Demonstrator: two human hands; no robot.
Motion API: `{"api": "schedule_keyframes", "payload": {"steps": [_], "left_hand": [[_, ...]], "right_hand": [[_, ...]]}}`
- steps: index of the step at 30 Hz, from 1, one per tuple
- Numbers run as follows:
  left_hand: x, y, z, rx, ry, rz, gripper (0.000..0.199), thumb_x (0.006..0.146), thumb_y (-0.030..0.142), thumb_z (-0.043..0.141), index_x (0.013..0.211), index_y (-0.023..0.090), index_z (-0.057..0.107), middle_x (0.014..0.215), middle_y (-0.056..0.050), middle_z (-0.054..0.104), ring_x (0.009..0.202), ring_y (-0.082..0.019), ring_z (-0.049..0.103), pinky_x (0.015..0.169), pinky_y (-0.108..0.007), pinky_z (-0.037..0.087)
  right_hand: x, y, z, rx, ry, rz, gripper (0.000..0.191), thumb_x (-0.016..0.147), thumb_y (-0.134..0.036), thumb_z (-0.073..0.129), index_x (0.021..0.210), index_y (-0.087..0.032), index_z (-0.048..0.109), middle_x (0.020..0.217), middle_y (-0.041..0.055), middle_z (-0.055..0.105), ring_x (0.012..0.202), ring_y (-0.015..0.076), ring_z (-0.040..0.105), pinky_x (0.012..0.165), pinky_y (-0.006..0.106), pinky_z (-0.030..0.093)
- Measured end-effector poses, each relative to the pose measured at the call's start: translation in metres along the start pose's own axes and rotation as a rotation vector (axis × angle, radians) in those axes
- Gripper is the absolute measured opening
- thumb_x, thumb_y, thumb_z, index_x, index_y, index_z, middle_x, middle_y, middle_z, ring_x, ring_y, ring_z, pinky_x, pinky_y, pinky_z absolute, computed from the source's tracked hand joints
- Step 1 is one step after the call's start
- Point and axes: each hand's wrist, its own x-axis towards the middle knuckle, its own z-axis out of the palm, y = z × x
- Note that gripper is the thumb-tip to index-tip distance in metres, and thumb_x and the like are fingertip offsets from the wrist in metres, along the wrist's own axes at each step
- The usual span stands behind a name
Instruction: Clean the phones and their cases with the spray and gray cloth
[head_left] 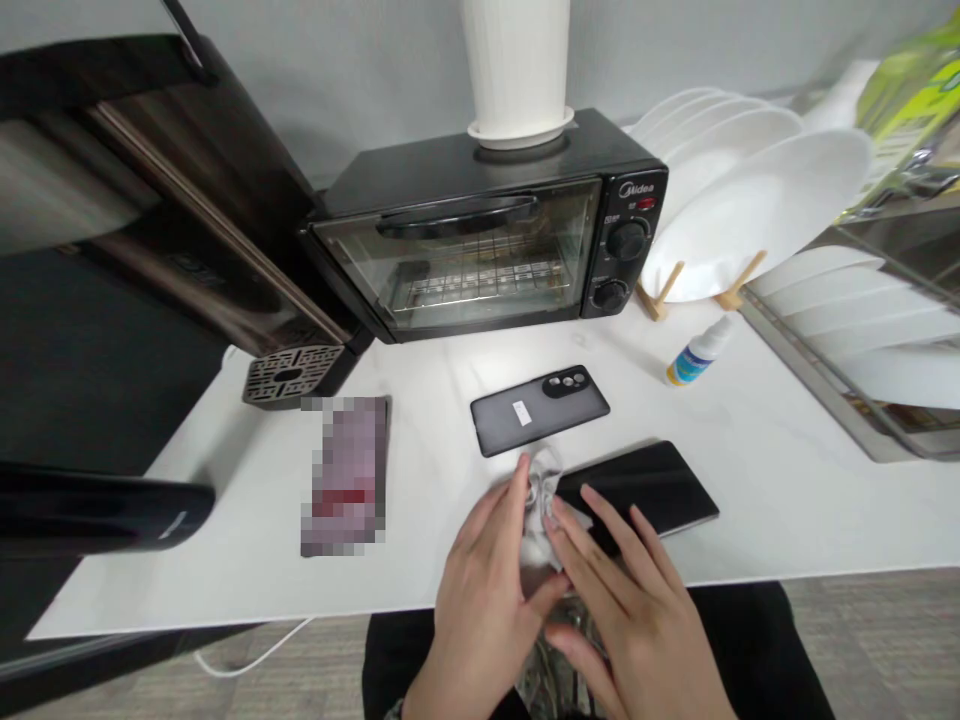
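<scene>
A crumpled pale grey cloth [541, 500] is bunched between my two hands at the table's front edge. My left hand [480, 590] is closed on its left side, fingers pressed together. My right hand [630, 610] grips the right side with its thumb and nearer fingers, while its outer fingers stretch over a black smartphone [652, 485]. That phone lies flat with its dark screen up, its left end partly hidden by the hand and cloth. Just behind lies a dark translucent phone case [540, 408] with camera cutouts and a small white label.
A small spray bottle [699, 355] stands at right, before white plates [750, 220] in wooden holders. A black toaster oven [480, 240] carries a white pot [519, 65]. A pixelated purplish item [349, 475] and a dark drinks machine [225, 220] are at left; a dish rack [885, 440] is far right.
</scene>
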Motion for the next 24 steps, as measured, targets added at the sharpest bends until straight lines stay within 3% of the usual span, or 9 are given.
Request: {"api": "schedule_keyframes", "payload": {"steps": [3,6,9,13,16,18,21,24], "left_hand": [[0.000,-0.001,0.001,0.003,-0.004,0.007,0.124,0.079,0.017,0.088,0.167,0.038,0.004,0.157,-0.012,0.053,0.139,-0.034,0.057,0.112,-0.052,0.052],[0.002,0.000,0.001,-0.023,0.008,0.038,0.125,0.077,0.021,0.091,0.167,0.037,0.006,0.151,-0.009,0.060,0.139,-0.033,0.057,0.114,-0.052,0.050],[0.004,0.001,0.000,-0.040,0.017,0.055,0.123,0.078,0.018,0.090,0.167,0.037,0.007,0.147,-0.007,0.064,0.138,-0.031,0.058,0.115,-0.051,0.050],[0.004,0.000,0.001,-0.033,0.029,0.043,0.122,0.078,0.018,0.089,0.167,0.037,0.007,0.146,-0.007,0.064,0.137,-0.031,0.059,0.114,-0.050,0.051],[0.002,-0.003,0.002,0.013,0.034,0.052,0.120,0.081,0.019,0.087,0.167,0.037,0.005,0.153,-0.010,0.059,0.139,-0.032,0.058,0.113,-0.050,0.052],[0.001,-0.006,0.003,0.053,0.034,0.055,0.118,0.082,0.020,0.085,0.167,0.036,0.006,0.158,-0.012,0.053,0.139,-0.033,0.057,0.112,-0.049,0.053],[0.001,-0.008,0.003,0.070,0.033,0.066,0.112,0.084,0.024,0.084,0.167,0.035,0.009,0.157,-0.011,0.054,0.139,-0.033,0.058,0.112,-0.050,0.053],[0.004,-0.008,0.002,0.037,0.021,0.088,0.105,0.088,0.028,0.080,0.167,0.035,0.011,0.148,-0.009,0.062,0.137,-0.032,0.059,0.114,-0.052,0.051]], "right_hand": [[-0.026,0.009,-0.010,0.015,0.002,-0.031,0.059,0.101,-0.048,0.058,0.148,-0.013,0.057,0.159,0.0030,0.051,0.156,0.0344,0.027,0.130,0.048,0.012],[-0.051,0.037,-0.024,-0.034,-0.001,0.145,0.052,0.102,-0.032,0.051,0.152,-0.016,0.052,0.158,0.0015,0.054,0.156,0.0324,0.029,0.129,0.049,0.014],[-0.050,0.057,-0.027,-0.095,0.035,0.307,0.052,0.104,-0.029,0.046,0.155,-0.018,0.048,0.158,0.0033,0.054,0.156,0.0336,0.031,0.127,0.056,0.020],[-0.017,0.040,-0.010,-0.099,0.032,0.307,0.057,0.105,-0.038,0.047,0.157,-0.014,0.044,0.163,0.0074,0.046,0.156,0.0364,0.029,0.123,0.058,0.025],[-0.004,0.011,0.002,-0.030,0.013,0.129,0.063,0.103,-0.047,0.051,0.154,-0.010,0.046,0.163,0.0074,0.046,0.156,0.0355,0.030,0.125,0.053,0.024],[-0.011,0.001,0.001,-0.002,0.031,0.031,0.064,0.102,-0.052,0.051,0.151,-0.011,0.051,0.161,0.0048,0.050,0.155,0.0335,0.032,0.126,0.048,0.023],[-0.037,0.012,-0.012,-0.028,0.022,0.048,0.064,0.101,-0.054,0.052,0.153,-0.016,0.052,0.157,0.0021,0.054,0.154,0.0327,0.033,0.126,0.047,0.024],[-0.057,0.039,-0.026,-0.087,-0.017,0.226,0.063,0.102,-0.041,0.051,0.160,-0.020,0.041,0.159,0.0028,0.051,0.155,0.0344,0.031,0.125,0.054,0.024]]}}
